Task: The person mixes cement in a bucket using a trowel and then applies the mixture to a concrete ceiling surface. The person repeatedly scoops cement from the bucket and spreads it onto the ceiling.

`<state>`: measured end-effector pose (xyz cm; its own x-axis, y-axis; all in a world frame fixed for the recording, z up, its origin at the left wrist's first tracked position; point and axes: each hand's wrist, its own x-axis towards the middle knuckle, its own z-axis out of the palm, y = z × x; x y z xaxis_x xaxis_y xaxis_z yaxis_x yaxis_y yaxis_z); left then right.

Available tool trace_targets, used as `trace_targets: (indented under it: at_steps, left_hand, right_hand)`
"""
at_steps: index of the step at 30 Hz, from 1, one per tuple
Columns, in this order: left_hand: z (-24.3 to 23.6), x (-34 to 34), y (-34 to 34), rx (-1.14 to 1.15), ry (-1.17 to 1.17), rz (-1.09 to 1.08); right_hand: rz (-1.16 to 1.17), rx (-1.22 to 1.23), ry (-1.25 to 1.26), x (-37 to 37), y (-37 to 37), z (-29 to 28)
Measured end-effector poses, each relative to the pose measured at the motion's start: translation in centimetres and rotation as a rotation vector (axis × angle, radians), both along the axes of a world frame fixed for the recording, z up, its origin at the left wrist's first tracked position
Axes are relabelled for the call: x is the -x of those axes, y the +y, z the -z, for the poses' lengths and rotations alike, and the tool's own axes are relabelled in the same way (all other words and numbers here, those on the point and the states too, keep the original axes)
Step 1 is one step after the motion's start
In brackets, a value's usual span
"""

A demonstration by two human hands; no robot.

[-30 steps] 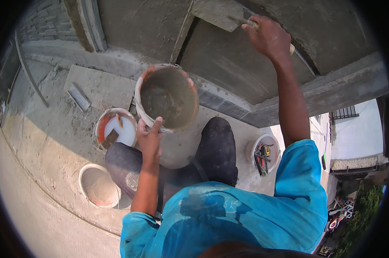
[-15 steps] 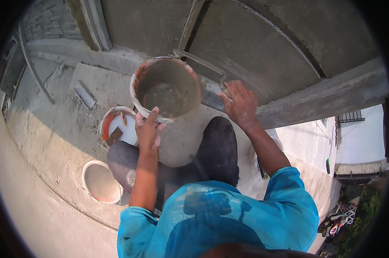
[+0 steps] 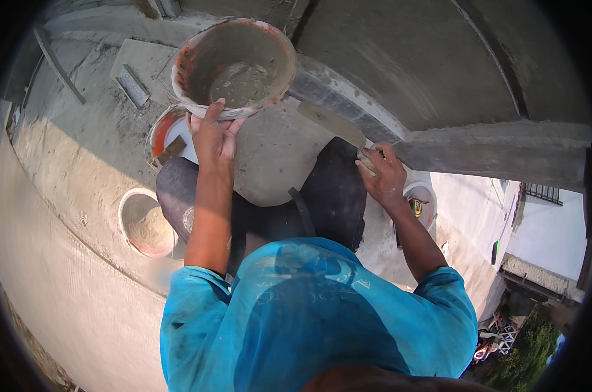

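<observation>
My left hand (image 3: 215, 140) grips the near rim of a mortar bucket (image 3: 183, 65), thumb over the edge and fingers beneath. The bucket tilts toward me; grey wet mortar lies in its bottom and coats its orange-stained inside. My right hand (image 3: 385, 173) is closed round the handle of a trowel (image 3: 330, 122). Its mortar-smeared blade points left, over the floor in front of my right knee, apart from the bucket. Beyond the trowel rises a grey plastered wall (image 3: 387, 72) with dark vertical grooves.
A bucket with whitish liquid (image 3: 157, 140) stands beside my left knee. Nearer is a bucket of sandy powder (image 3: 124, 222). Behind my right forearm, another bucket (image 3: 430, 199) holds a yellow-and-black item. A metal channel piece (image 3: 134, 87) lies on a board at the left.
My right hand has drawn the trowel back from the wall, toward me and to the right. The mortar bucket has shifted left and farther up in view, still in my left hand.
</observation>
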<state>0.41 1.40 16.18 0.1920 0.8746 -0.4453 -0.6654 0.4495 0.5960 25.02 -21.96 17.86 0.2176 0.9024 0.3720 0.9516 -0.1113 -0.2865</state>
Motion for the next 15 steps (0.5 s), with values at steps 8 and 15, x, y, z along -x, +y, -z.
trace_targets:
  at_steps: [8, 15]
  left_hand:
    - [-0.1, -1.4, -1.4, -0.052, 0.048, -0.032]
    - [1.8, 0.0, -0.7, -0.103, 0.121, -0.075]
  right_hand:
    - [-0.029, 0.649, 1.12, 0.0, 7.3, -2.6]
    - [0.07, 0.357, 0.72, -4.1, 9.1, -12.3]
